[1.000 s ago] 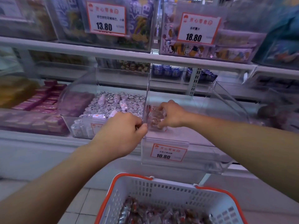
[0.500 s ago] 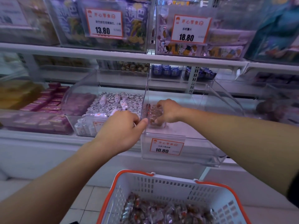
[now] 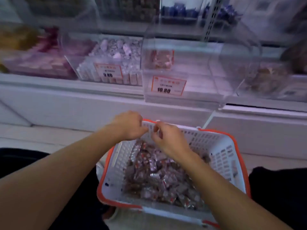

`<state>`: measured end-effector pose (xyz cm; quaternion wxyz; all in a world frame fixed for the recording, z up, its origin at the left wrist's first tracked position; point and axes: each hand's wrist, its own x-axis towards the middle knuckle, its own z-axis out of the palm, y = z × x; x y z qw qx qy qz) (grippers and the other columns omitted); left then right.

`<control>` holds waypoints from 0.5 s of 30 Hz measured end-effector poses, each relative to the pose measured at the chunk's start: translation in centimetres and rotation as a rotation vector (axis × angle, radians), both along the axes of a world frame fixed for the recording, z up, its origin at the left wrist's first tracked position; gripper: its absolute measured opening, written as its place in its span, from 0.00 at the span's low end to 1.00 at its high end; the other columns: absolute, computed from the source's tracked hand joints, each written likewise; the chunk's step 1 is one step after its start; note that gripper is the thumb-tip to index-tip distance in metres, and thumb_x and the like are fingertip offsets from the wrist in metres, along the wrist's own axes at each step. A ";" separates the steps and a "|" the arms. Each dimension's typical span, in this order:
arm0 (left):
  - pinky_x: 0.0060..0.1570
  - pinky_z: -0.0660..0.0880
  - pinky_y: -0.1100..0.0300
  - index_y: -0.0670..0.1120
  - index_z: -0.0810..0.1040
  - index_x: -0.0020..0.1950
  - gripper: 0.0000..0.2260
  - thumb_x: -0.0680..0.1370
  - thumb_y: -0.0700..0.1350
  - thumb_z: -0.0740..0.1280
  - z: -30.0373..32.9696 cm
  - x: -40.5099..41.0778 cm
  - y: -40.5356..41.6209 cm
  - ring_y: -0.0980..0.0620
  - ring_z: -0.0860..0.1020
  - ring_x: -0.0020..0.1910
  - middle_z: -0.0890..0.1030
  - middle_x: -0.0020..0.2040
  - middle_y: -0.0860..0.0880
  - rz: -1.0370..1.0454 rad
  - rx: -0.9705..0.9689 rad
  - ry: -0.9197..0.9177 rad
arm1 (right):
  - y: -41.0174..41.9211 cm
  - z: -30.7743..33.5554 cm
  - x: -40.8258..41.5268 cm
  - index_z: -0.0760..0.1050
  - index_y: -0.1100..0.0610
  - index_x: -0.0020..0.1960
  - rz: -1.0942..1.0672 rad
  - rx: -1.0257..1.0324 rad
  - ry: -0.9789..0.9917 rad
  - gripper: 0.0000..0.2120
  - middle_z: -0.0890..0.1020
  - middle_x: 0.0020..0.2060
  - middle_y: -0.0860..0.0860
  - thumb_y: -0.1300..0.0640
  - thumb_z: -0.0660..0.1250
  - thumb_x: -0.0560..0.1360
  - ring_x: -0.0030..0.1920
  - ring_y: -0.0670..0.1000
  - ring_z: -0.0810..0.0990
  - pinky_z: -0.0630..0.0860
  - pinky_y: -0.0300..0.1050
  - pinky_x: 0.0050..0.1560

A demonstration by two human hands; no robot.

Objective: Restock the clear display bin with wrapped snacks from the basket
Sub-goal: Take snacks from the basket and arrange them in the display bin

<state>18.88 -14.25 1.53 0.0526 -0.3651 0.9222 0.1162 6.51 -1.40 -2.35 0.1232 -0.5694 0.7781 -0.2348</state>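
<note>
White store shelves [image 3: 83, 95] fill the top half of the view, blurred, with a row of transparent bins on them. At 12 o'clock stands the clear display bin [image 3: 182, 97] with an orange-framed price tag [image 3: 168, 85] reading 10.80 on its front; inside, at its left wall, lies a small pile of wrapped snacks [image 3: 160, 59]. Just beside it, at 11 o'clock, a second bin [image 3: 106, 63] is full of pale small packs. Below the middle, toward 6 o'clock, sits the white basket [image 3: 222, 156] with an orange rim, holding many wrapped snacks [image 3: 159, 176]. Both hands are above its far edge, close together. The left hand [image 3: 128, 126] has curled fingers, and the right hand [image 3: 167, 138] too; whether they pinch anything I cannot tell because of blur.
</note>
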 end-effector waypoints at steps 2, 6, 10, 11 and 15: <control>0.52 0.74 0.58 0.48 0.80 0.55 0.15 0.77 0.56 0.65 -5.6 1.0 2.7 0.46 0.78 0.55 0.82 0.56 0.47 -0.037 0.171 -0.268 | 3.1 -7.2 0.3 0.78 0.57 0.54 0.151 0.591 -0.128 0.13 0.82 0.54 0.59 0.49 0.68 0.77 0.55 0.59 0.80 0.77 0.48 0.53; 0.60 0.75 0.53 0.46 0.75 0.68 0.23 0.77 0.57 0.66 -15.8 2.9 9.5 0.43 0.78 0.60 0.78 0.64 0.42 -0.028 0.522 -0.549 | 12.0 -16.7 -0.6 0.53 0.53 0.79 -0.109 1.003 -0.154 0.48 0.60 0.75 0.62 0.37 0.73 0.69 0.72 0.65 0.65 0.68 0.57 0.70; 0.63 0.73 0.51 0.42 0.65 0.75 0.32 0.77 0.55 0.69 -21.3 3.3 13.6 0.42 0.74 0.64 0.69 0.72 0.41 0.168 0.653 -0.625 | 13.1 -19.4 -2.0 0.55 0.54 0.79 -0.126 1.143 -0.121 0.54 0.51 0.79 0.62 0.31 0.74 0.63 0.74 0.66 0.63 0.69 0.55 0.69; 0.66 0.71 0.52 0.41 0.63 0.76 0.33 0.77 0.55 0.69 -21.9 3.2 13.7 0.42 0.73 0.66 0.67 0.73 0.41 0.180 0.621 -0.593 | 12.8 -19.7 -2.2 0.57 0.54 0.78 -0.120 1.138 -0.134 0.54 0.50 0.79 0.62 0.31 0.74 0.62 0.73 0.66 0.64 0.71 0.54 0.68; 0.56 0.78 0.54 0.41 0.76 0.66 0.21 0.77 0.52 0.68 -21.7 2.8 13.4 0.44 0.80 0.58 0.79 0.62 0.41 0.092 0.538 -0.595 | 12.3 -20.9 -2.3 0.68 0.56 0.73 -0.053 1.128 -0.167 0.52 0.58 0.78 0.57 0.24 0.71 0.60 0.74 0.64 0.63 0.67 0.58 0.70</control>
